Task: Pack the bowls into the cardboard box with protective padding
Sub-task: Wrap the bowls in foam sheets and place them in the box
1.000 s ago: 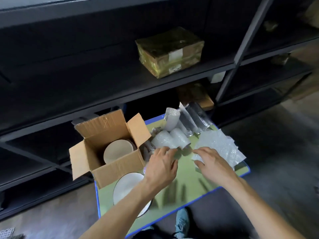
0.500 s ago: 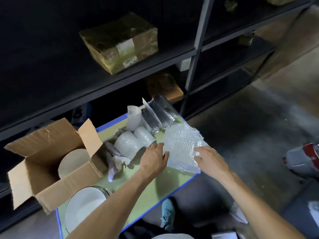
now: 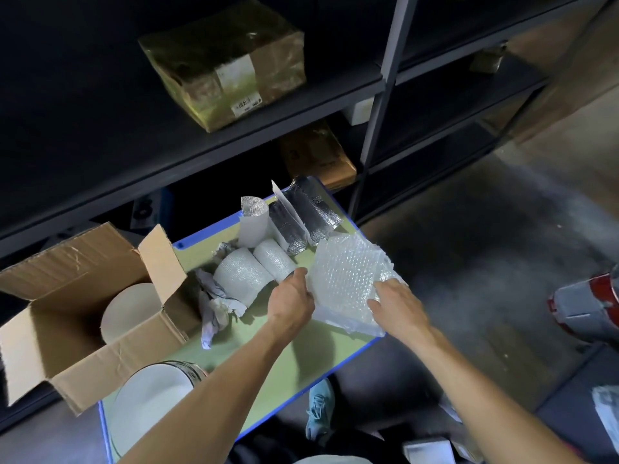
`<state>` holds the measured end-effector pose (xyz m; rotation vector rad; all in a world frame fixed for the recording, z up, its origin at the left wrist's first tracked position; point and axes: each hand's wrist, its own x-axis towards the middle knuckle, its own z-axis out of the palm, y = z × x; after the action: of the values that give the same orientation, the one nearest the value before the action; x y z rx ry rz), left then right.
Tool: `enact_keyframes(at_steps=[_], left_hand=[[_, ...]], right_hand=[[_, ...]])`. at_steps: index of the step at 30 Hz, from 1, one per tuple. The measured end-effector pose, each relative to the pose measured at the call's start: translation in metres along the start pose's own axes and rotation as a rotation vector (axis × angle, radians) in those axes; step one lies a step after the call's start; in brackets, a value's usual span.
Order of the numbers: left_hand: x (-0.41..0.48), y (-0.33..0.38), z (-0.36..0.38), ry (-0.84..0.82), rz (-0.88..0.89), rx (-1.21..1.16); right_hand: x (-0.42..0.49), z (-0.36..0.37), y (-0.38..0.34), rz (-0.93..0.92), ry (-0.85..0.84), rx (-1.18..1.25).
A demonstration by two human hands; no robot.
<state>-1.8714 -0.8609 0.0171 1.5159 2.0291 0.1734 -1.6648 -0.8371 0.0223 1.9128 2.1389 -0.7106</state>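
A green table (image 3: 301, 356) with a blue rim stood against dark shelving (image 3: 234, 155), with grey floor (image 3: 469, 262) open to its right. The box (image 3: 83, 356) reached past the left edge, flaps up, with one bowl (image 3: 130, 309) inside. A second bowl (image 3: 150, 406) sat at the near edge beside it. Wrap rolls (image 3: 241, 276) and crumpled paper (image 3: 214, 306) filled the middle. Over the right corner, the left hand (image 3: 291, 303) pinched the bubble sheet (image 3: 345, 279) by its left side and the right hand (image 3: 398, 306) gripped its right side.
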Motion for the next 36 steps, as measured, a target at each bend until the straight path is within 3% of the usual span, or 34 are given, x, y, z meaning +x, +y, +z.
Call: enact_keyframes(at_steps=[8,14,24,32,36], left_hand=[[-0.005,-0.017,-0.02,0.061,-0.172,-0.409],[-0.023,-0.024,-0.045,0.115,-0.241,-0.669],[-0.057,-0.04,-0.076,0.156,-0.204,-0.703],[-0.082,-0.082,-0.089,0.409,-0.21,-0.603],[-0.101,-0.099,-0.102,0.438,-0.217,-0.64]], right_hand=[[0.007,-0.005,-0.004,0.019,-0.005,0.089],[0.01,-0.018,-0.022,0.005,-0.003,0.291],[0.006,-0.042,-0.072,-0.11,-0.099,0.854],[-0.006,-0.047,-0.114,-0.281,-0.225,0.788],[-0.019,-0.046,-0.143,-0.359,-0.224,0.803]])
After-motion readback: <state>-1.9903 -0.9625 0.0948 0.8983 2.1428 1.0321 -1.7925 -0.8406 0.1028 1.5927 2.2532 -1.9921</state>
